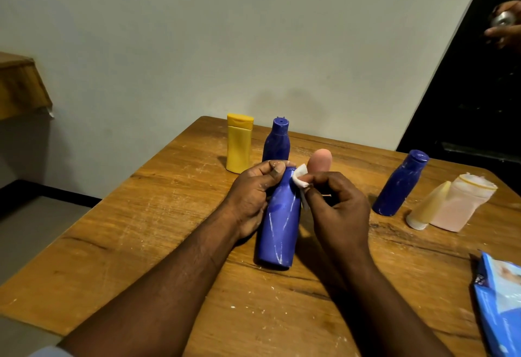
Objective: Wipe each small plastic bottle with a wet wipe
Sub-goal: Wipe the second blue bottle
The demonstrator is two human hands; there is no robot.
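Observation:
A blue plastic bottle (279, 227) stands on the wooden table (141, 244) in the middle of the view. My left hand (253, 196) grips its neck and cap from the left. My right hand (335, 207) pinches a small folded white wet wipe (300, 179) against the bottle's upper right side. Behind stand a yellow bottle (238, 144) and a second blue bottle (277, 142). A pink rounded bottle (320, 160) shows partly behind my hands. A third blue bottle (400, 183) stands at the right.
A cream tube (428, 207) and a pale pink bottle (462, 201) stand at the right. A blue wet-wipe pack (499, 306) lies at the table's right edge. Another person's hand (504, 24) holds a metal object at the top right. A wall runs behind the table.

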